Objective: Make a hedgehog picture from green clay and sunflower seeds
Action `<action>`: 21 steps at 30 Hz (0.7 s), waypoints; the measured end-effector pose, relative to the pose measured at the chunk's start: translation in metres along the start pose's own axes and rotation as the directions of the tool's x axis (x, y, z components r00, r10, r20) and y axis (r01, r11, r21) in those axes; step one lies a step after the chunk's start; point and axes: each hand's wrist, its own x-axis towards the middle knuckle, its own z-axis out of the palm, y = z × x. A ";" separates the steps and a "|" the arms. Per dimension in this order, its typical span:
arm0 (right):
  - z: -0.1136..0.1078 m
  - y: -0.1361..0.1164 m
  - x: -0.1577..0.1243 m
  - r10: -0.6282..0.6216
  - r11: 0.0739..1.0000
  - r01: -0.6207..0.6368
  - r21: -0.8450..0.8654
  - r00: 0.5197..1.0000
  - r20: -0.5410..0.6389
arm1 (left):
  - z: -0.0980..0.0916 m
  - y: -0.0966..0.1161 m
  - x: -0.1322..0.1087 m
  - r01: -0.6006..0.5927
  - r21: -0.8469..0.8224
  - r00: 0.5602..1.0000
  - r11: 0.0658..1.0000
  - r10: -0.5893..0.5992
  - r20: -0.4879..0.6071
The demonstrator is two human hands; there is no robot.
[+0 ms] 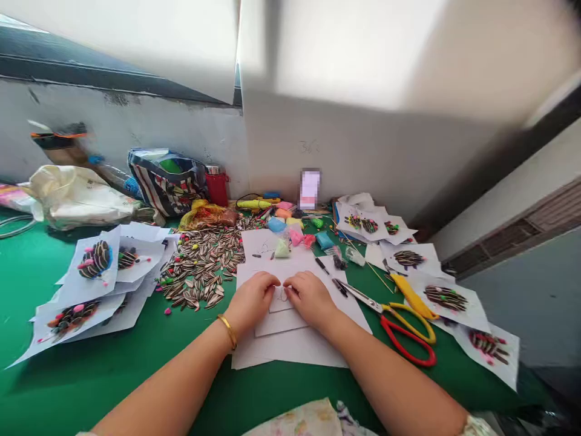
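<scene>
My left hand [254,298], a gold bangle on its wrist, and my right hand [310,297] meet over a small sheet of paper [278,306] with pencil-like lines on it. Thumb and fingers of each hand are pinched together, their tips nearly touching. What sits between them is too small to make out. Larger white sheets [304,346] lie underneath. Just right of my right hand are black pens [339,287] and scissors [394,315] with one red and one yellow handle. Loose striped sunflower seeds [204,260] spread left of the paper.
Seed-and-clay pictures on paper are stacked at left [93,272] and laid along the right [447,297]. Colourful clay packets [297,236] lie behind the sheets. A phone [309,189] leans on the wall. A striped bag [167,181] and red flask [216,184] stand at the back.
</scene>
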 end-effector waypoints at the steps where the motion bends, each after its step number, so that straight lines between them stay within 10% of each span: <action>1: 0.000 -0.001 0.001 0.006 1.000 -0.006 0.007 1.000 -0.007 | 0.000 0.001 0.000 -0.011 -0.003 1.000 1.000 0.011 0.004; 21: -0.022 0.002 -0.014 -0.079 0.994 0.070 0.083 0.992 0.099 | 0.005 0.006 -0.005 -0.155 0.132 0.988 0.979 0.152 0.028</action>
